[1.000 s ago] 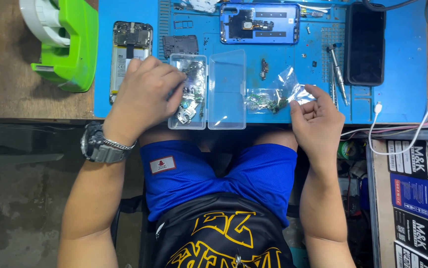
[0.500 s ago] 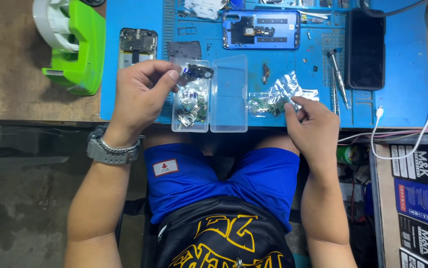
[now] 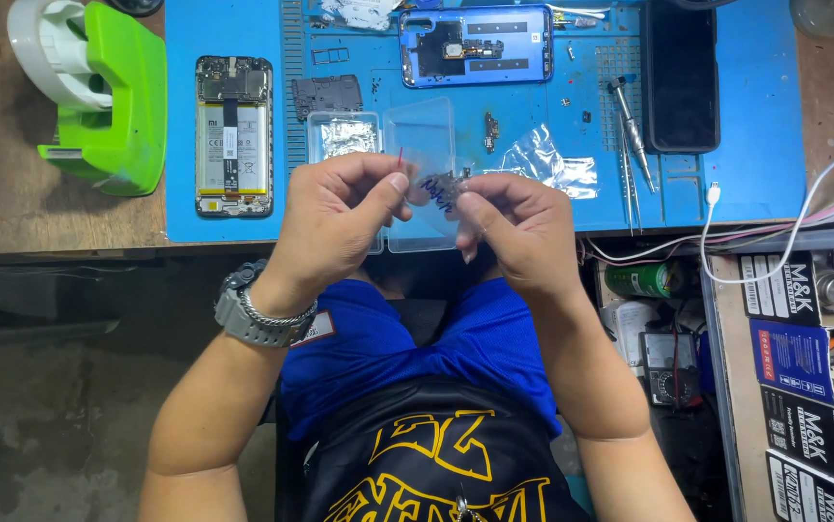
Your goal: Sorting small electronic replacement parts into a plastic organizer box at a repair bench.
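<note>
I hold a small clear bag [image 3: 433,193] with a little circuit part inside, above the near edge of the blue mat [image 3: 726,145]. My left hand [image 3: 335,227] and right hand [image 3: 518,227] each pinch it. The open plastic box [image 3: 383,145] lies just behind, an opened phone [image 3: 232,135] to its left.
</note>
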